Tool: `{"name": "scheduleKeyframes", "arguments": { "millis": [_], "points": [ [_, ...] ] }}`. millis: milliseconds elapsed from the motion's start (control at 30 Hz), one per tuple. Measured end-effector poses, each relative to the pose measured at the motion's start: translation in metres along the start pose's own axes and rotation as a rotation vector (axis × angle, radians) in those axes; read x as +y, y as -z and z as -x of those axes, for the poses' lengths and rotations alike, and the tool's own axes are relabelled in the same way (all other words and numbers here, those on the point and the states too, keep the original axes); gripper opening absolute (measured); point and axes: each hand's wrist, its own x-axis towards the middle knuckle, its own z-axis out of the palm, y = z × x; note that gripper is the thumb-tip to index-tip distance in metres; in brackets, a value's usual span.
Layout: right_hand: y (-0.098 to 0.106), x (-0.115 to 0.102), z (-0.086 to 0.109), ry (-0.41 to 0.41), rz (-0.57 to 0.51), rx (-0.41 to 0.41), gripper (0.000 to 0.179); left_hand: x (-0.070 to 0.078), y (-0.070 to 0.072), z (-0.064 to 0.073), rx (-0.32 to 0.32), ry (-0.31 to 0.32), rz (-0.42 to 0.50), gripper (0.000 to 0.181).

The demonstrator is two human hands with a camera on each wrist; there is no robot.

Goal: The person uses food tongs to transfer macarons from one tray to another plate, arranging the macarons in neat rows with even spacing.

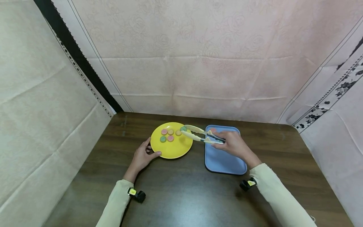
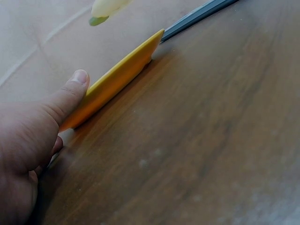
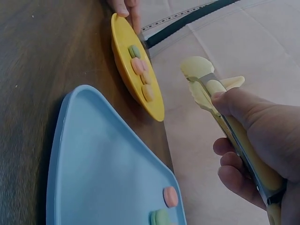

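My left hand [image 1: 143, 156] holds the near left rim of a round yellow plate [image 1: 173, 152]. In the left wrist view the thumb [image 2: 75, 91] lies along the rim, other fingers lower down. Several pink, yellow and green macarons sit on the plate, among them a pink macaron [image 1: 170, 138] and a green macaron [image 1: 163, 139]. My right hand [image 1: 233, 143] grips cream-coloured tongs [image 1: 195, 134], thumb on one arm and fingers curled round the other. Between the tongs' tips is another green macaron [image 2: 97, 21], raised above the plate.
A blue tray [image 1: 224, 160] lies right of the plate, under the right hand. A pink macaron [image 3: 170, 197] and a green macaron [image 3: 160, 217] are at its far end. The brown wooden table [image 1: 175, 192] ends at patterned cloth hangings [image 1: 198, 78] behind and at both sides.
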Motion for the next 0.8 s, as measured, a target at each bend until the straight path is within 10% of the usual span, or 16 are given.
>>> {"name": "scheduleKeyframes", "arguments": {
  "millis": [800],
  "points": [
    [-0.044,0.005,-0.013,0.015,0.042,-0.062,0.042,0.000,0.000,0.001,0.002,-0.005,-0.006,0.101]
  ]
}}
